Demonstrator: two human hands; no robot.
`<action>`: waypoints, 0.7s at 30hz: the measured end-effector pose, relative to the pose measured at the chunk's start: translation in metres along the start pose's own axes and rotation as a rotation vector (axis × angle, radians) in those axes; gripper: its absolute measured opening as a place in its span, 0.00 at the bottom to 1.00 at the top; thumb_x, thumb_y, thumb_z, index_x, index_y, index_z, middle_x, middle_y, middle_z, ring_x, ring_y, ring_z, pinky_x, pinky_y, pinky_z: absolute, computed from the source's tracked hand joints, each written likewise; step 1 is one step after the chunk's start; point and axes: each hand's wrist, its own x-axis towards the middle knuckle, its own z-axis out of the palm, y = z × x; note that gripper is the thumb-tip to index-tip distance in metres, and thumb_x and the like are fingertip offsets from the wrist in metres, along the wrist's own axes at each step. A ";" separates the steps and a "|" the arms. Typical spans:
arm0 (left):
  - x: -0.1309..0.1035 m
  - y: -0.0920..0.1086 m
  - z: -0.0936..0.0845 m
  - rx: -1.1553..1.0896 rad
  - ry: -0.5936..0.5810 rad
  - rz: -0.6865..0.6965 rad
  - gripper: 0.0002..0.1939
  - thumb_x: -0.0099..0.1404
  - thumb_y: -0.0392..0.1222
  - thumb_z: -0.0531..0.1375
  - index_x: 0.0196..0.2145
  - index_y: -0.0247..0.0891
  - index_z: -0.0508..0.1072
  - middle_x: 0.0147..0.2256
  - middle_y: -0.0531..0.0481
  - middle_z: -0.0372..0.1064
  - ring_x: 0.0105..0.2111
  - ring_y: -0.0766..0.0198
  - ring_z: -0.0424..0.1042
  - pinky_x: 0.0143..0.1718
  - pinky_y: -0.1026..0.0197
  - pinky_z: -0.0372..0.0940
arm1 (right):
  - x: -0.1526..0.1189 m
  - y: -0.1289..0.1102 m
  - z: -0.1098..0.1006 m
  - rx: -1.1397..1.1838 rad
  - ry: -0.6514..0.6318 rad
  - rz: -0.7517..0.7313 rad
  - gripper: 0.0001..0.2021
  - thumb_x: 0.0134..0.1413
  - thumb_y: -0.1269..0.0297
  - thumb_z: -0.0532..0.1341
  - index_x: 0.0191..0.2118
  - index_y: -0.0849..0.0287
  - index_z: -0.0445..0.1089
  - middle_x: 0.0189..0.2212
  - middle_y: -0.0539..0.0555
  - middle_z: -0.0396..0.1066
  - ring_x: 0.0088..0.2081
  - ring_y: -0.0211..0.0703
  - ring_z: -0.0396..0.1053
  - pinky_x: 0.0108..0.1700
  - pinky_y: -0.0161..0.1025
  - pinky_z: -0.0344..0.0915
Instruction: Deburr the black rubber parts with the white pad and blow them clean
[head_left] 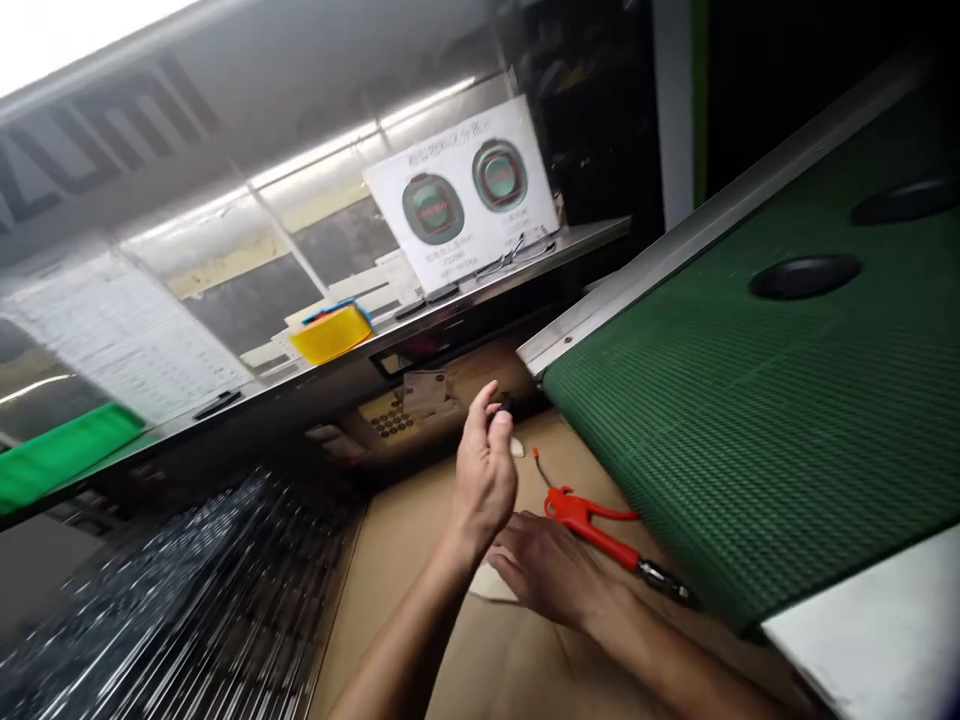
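My left hand [486, 470] is raised over the brown cardboard surface [405, 560], its fingers curled round a small dark object [505, 402] that shows only in part. Lower and to the right, my right hand [551, 565] rests on or just above a pale flat piece [491, 585]; its fingertips are partly hidden, and whether it grips the piece is unclear. Beside the right hand lies a red air gun [592, 525] with a thin orange-tipped nozzle. Another small pale piece [517, 448] shows just behind my left hand.
A green conveyor belt [720, 420] with dark oval parts [806, 276] rises at the right, edged by a metal rail [675, 255]. Stacked clear trays [202, 600] stand at the left. Across the back runs a shelf with a yellow container [332, 335], a green bin [67, 455] and a sign [465, 195].
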 end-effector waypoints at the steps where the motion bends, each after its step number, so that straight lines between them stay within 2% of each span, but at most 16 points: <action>1: -0.007 -0.013 -0.017 -0.061 0.033 -0.099 0.23 0.73 0.51 0.52 0.62 0.42 0.67 0.46 0.44 0.71 0.43 0.59 0.72 0.44 0.59 0.68 | 0.000 -0.003 0.002 -0.005 -0.026 -0.004 0.08 0.64 0.65 0.63 0.47 0.61 0.73 0.41 0.55 0.71 0.45 0.49 0.70 0.48 0.48 0.69; 4: -0.035 -0.056 -0.062 -0.331 0.107 -0.368 0.25 0.72 0.53 0.53 0.62 0.42 0.66 0.42 0.44 0.71 0.35 0.61 0.71 0.28 0.64 0.66 | -0.004 -0.012 0.008 -0.043 -0.071 -0.016 0.15 0.61 0.64 0.66 0.52 0.59 0.71 0.46 0.56 0.70 0.47 0.53 0.68 0.48 0.50 0.68; 6: -0.057 -0.084 -0.082 -0.571 0.126 -0.498 0.25 0.71 0.52 0.55 0.62 0.42 0.64 0.41 0.44 0.71 0.34 0.61 0.72 0.27 0.65 0.66 | -0.007 -0.016 0.015 -0.075 -0.096 -0.018 0.22 0.57 0.61 0.70 0.55 0.59 0.69 0.48 0.57 0.69 0.48 0.55 0.67 0.49 0.51 0.68; 8: -0.078 -0.107 -0.091 -0.818 0.103 -0.615 0.23 0.71 0.49 0.53 0.61 0.41 0.63 0.39 0.43 0.72 0.32 0.62 0.73 0.27 0.65 0.66 | -0.009 -0.017 0.023 -0.106 -0.125 -0.018 0.21 0.55 0.59 0.71 0.52 0.61 0.70 0.47 0.59 0.68 0.49 0.57 0.66 0.50 0.53 0.67; 10: -0.095 -0.123 -0.094 -0.999 0.071 -0.717 0.20 0.73 0.47 0.50 0.59 0.38 0.64 0.38 0.42 0.72 0.30 0.62 0.73 0.26 0.65 0.66 | -0.009 -0.014 0.030 -0.128 -0.145 -0.016 0.15 0.57 0.61 0.69 0.47 0.62 0.71 0.46 0.59 0.68 0.48 0.57 0.65 0.51 0.54 0.65; 13: -0.108 -0.135 -0.092 -1.113 0.007 -0.785 0.19 0.74 0.48 0.47 0.55 0.36 0.67 0.38 0.40 0.73 0.29 0.61 0.72 0.26 0.64 0.66 | -0.007 -0.007 0.036 -0.136 -0.155 -0.002 0.09 0.63 0.63 0.64 0.44 0.62 0.69 0.43 0.59 0.68 0.47 0.55 0.64 0.50 0.52 0.63; 17: -0.108 -0.138 -0.089 -1.199 -0.105 -0.794 0.21 0.75 0.51 0.46 0.55 0.36 0.67 0.37 0.40 0.73 0.27 0.62 0.71 0.24 0.64 0.63 | -0.003 0.003 0.035 -0.119 -0.124 0.037 0.10 0.67 0.59 0.60 0.47 0.59 0.67 0.43 0.56 0.69 0.46 0.51 0.66 0.48 0.47 0.62; 21: -0.106 -0.138 -0.087 -1.217 -0.115 -0.817 0.21 0.74 0.50 0.46 0.56 0.36 0.65 0.37 0.39 0.73 0.26 0.63 0.69 0.24 0.65 0.60 | -0.002 0.008 0.033 -0.120 -0.084 0.093 0.11 0.68 0.56 0.58 0.48 0.58 0.68 0.40 0.53 0.70 0.40 0.47 0.69 0.40 0.43 0.62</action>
